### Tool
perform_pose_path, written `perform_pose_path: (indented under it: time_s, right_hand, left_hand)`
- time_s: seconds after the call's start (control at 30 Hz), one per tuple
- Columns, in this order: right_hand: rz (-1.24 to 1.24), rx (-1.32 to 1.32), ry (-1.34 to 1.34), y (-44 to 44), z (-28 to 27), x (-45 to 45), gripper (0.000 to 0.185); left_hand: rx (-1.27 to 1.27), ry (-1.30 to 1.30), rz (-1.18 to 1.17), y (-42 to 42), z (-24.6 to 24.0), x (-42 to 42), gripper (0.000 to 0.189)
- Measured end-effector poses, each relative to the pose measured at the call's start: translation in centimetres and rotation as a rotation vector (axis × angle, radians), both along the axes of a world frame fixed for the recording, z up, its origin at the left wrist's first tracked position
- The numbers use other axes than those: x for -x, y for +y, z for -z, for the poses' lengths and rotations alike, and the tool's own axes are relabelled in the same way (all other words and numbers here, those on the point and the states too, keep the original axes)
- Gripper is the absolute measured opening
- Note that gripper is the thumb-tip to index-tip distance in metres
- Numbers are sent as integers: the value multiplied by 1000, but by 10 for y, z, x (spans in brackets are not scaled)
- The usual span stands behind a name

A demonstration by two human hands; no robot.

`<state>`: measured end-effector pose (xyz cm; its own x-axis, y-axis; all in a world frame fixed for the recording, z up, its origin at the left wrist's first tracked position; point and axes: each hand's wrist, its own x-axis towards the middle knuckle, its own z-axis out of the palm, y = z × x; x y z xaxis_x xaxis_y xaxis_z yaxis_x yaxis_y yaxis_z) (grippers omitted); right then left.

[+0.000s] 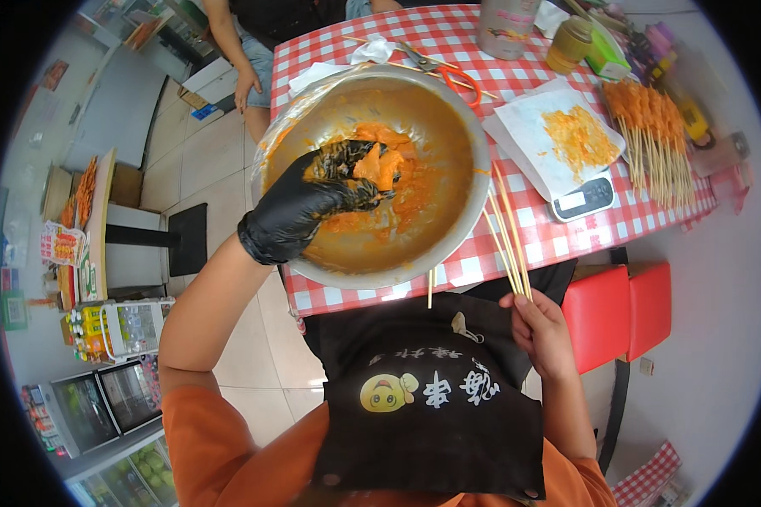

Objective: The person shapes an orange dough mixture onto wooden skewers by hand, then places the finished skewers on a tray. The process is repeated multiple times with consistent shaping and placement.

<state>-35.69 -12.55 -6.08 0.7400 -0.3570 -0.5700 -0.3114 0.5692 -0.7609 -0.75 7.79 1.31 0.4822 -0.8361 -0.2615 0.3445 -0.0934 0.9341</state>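
My left hand [320,187], in a black glove smeared with orange sauce, is closed around sauce-coated meat pieces [379,166] inside a large metal bowl [396,275]. More coated meat [412,190] lies at the bottom of the bowl. Bare and just off the table's near edge, my right hand [539,326] holds several thin wooden skewers [510,247], their far ends fanned out over the checked cloth beside the bowl. To the right, white paper [520,136] with orange residue rests on a digital scale [583,198].
Loaded skewers [650,127] are piled at the table's right end. Behind the bowl lie red-handled scissors [460,82] and loose sticks. A bottle [507,25] and a jar [569,44] stand at the far side. Another person's hand [247,85] is at the upper left. Red stools [596,317] stand nearby.
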Motion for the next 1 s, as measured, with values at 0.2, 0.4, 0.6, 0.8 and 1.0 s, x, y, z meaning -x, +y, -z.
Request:
perform_pose_path:
  time_s: [0.2, 0.4, 0.6, 0.8, 1.0]
  right_hand:
    - [50, 282, 30, 22, 3, 23, 30]
    - [24, 296, -30, 29, 7, 45, 20]
    - [128, 320, -156, 34, -3, 44, 19]
    - [103, 180, -292, 41, -16, 9, 25]
    - [79, 192, -317, 49, -23, -24, 20]
  left_hand:
    - [29, 24, -19, 8, 9, -12, 53]
    - [69, 64, -31, 10, 11, -19, 49]
    - [19, -35, -7, 4, -4, -11, 45]
    - [-70, -368, 27, -1, -7, -9, 38]
    - [-60, -279, -43, 6, -3, -17, 36]
